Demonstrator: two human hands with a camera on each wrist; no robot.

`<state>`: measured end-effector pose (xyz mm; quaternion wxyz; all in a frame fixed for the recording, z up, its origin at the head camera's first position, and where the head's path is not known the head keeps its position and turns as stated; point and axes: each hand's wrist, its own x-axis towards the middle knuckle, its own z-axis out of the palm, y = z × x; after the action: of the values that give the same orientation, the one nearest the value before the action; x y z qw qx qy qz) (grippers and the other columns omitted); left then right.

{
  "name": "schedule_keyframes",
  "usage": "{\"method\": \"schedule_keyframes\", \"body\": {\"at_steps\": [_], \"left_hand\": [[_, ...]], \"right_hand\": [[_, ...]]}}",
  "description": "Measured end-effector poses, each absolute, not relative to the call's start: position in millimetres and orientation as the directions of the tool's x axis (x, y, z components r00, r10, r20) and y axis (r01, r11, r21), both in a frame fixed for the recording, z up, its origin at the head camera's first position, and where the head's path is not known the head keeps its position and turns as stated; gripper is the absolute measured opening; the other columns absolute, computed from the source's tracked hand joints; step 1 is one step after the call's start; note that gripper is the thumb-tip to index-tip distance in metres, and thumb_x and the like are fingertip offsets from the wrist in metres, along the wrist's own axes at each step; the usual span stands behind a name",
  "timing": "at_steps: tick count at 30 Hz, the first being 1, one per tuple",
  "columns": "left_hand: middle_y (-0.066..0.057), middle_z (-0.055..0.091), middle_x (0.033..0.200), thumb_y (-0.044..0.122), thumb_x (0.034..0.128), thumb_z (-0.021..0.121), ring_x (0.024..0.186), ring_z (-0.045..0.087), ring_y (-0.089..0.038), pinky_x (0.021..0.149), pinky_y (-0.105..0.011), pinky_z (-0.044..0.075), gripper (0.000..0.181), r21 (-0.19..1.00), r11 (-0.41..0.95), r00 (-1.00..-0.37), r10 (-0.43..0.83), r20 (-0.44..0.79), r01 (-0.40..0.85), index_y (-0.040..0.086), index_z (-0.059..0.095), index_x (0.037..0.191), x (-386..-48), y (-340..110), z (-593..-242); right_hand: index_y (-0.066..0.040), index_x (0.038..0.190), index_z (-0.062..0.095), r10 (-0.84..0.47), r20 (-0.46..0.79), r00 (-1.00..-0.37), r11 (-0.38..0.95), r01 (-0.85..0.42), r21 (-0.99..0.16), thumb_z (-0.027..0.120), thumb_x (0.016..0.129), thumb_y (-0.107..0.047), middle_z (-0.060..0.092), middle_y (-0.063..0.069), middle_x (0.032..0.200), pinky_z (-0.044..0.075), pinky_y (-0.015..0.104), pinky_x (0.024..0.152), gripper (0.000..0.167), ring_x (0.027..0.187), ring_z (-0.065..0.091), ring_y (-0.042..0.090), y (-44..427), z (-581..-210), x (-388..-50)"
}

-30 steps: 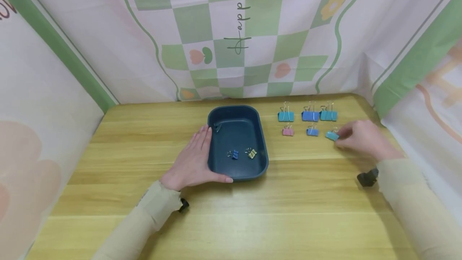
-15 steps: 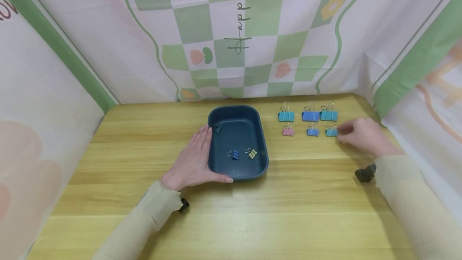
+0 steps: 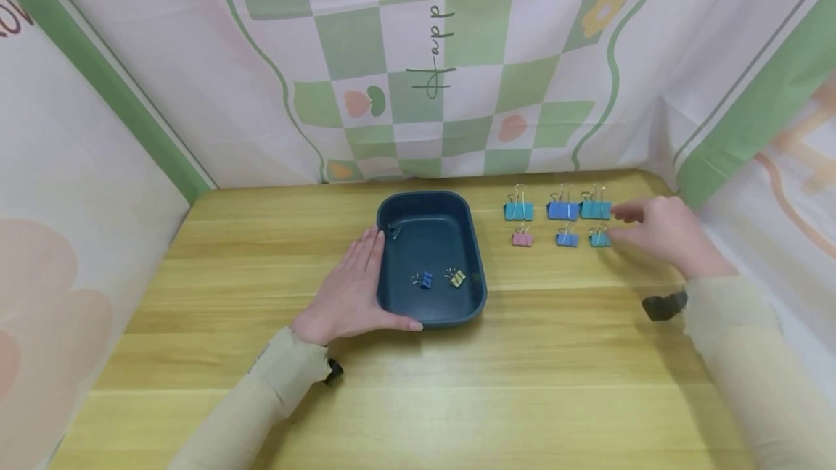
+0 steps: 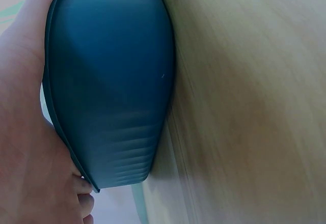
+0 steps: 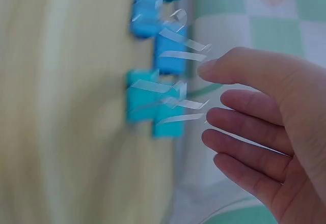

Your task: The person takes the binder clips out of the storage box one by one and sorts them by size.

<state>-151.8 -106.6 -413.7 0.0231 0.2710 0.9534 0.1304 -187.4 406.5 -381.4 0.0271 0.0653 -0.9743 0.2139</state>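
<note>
My left hand rests against a dark blue tray, fingers straight along its left rim and thumb at the near edge. Inside lie a small blue binder clip, a yellow one and a dark one. Beside the right end of two rows of clips, my right hand holds nothing, its fingers loosely bent in the right wrist view. Nearest to it are a small teal binder clip and a larger teal binder clip behind.
Left along the rows stand a large blue clip, a small blue clip, a pink clip and another large teal clip. A checked cloth hangs behind the wooden table.
The small teal binder clip, tilted between my right fingers earlier, now stands straight in the front row. My right hand has let go and shifted slightly toward the back. The left hand stays put.
</note>
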Motion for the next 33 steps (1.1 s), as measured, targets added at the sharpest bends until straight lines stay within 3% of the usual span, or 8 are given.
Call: {"method": "schedule_keyframes", "body": {"at_steps": [6,11,13,16,20,26,29,33], "left_hand": [[-0.017,-0.003,0.169,0.104,0.0576,0.047,0.154,-0.007,-0.023,0.123,-0.036,0.006,0.154,0.261,0.820,-0.853,0.521,0.027,0.509,0.000,0.000,0.161,-152,-107,-414],[-0.017,-0.003,0.169,0.104,0.0572,0.046,0.154,-0.007,-0.023,0.123,-0.037,0.005,0.155,0.263,0.820,-0.853,0.521,0.029,0.509,0.000,0.001,0.162,-152,-107,-414],[-0.017,-0.003,0.169,0.104,0.0569,0.047,0.154,-0.006,-0.023,0.123,-0.036,0.005,0.155,0.267,0.819,-0.854,0.519,0.029,0.507,-0.001,0.001,0.162,-152,-107,-414],[-0.017,-0.003,0.169,0.104,0.0569,0.047,0.154,-0.007,-0.023,0.123,-0.036,0.005,0.155,0.270,0.818,-0.854,0.519,0.031,0.507,0.000,0.001,0.162,-152,-107,-414],[-0.017,-0.003,0.169,0.104,0.0570,0.047,0.154,-0.007,-0.022,0.123,-0.036,0.005,0.155,0.271,0.818,-0.854,0.519,0.035,0.508,0.000,0.001,0.162,-152,-107,-415],[-0.018,-0.002,0.169,0.104,0.0571,0.047,0.154,-0.006,-0.024,0.123,-0.037,0.006,0.155,0.269,0.814,-0.851,0.524,0.042,0.515,0.000,0.000,0.162,-153,-108,-416],[-0.018,-0.003,0.168,0.104,0.0572,0.047,0.154,-0.005,-0.024,0.123,-0.037,0.006,0.155,0.268,0.814,-0.850,0.525,0.038,0.515,0.000,0.000,0.162,-153,-108,-415],[-0.018,-0.003,0.169,0.104,0.0572,0.047,0.154,-0.006,-0.024,0.123,-0.037,0.005,0.155,0.267,0.815,-0.851,0.525,0.034,0.514,0.000,0.000,0.162,-153,-108,-416]], "right_hand": [[0.002,0.123,0.070,-0.164,0.143,-0.976,0.904,-0.207,-0.374,0.082,0.087,-0.029,0.067,0.027,0.121,0.046,0.066,0.090,0.049,0.113,0.058,0.052,376,-355,-188],[-0.001,0.121,0.073,-0.227,0.218,-0.949,0.902,-0.289,-0.320,0.084,0.085,-0.025,0.070,0.023,0.116,0.052,0.056,0.080,0.045,0.099,0.067,0.044,345,-337,-188],[-0.002,0.122,0.073,-0.251,0.230,-0.940,0.895,-0.316,-0.315,0.085,0.085,-0.026,0.071,0.022,0.116,0.053,0.049,0.072,0.046,0.080,0.069,0.036,332,-331,-188],[-0.002,0.123,0.072,-0.288,0.252,-0.924,0.874,-0.361,-0.326,0.086,0.085,-0.025,0.072,0.021,0.112,0.049,0.037,0.055,0.046,0.049,0.054,0.022,314,-324,-190],[-0.004,0.123,0.073,-0.322,0.285,-0.903,0.850,-0.408,-0.332,0.087,0.083,-0.023,0.074,0.018,0.092,0.034,0.029,0.041,0.046,0.035,0.025,0.010,289,-317,-193],[-0.006,0.124,0.074,-0.393,0.282,-0.875,0.808,-0.475,-0.349,0.087,0.082,-0.022,0.073,0.015,0.113,0.044,0.033,0.056,0.047,0.038,0.034,0.011,255,-315,-195],[-0.007,0.126,0.072,-0.423,0.246,-0.872,0.787,-0.488,-0.377,0.087,0.082,-0.024,0.073,0.012,0.114,0.054,0.041,0.077,0.049,0.045,0.051,0.007,240,-317,-195],[-0.006,0.129,0.070,-0.477,0.216,-0.852,0.751,-0.523,-0.403,0.088,0.082,-0.022,0.073,0.011,0.115,0.056,0.046,0.088,0.052,0.068,0.070,0.012,223,-321,-194]]}}
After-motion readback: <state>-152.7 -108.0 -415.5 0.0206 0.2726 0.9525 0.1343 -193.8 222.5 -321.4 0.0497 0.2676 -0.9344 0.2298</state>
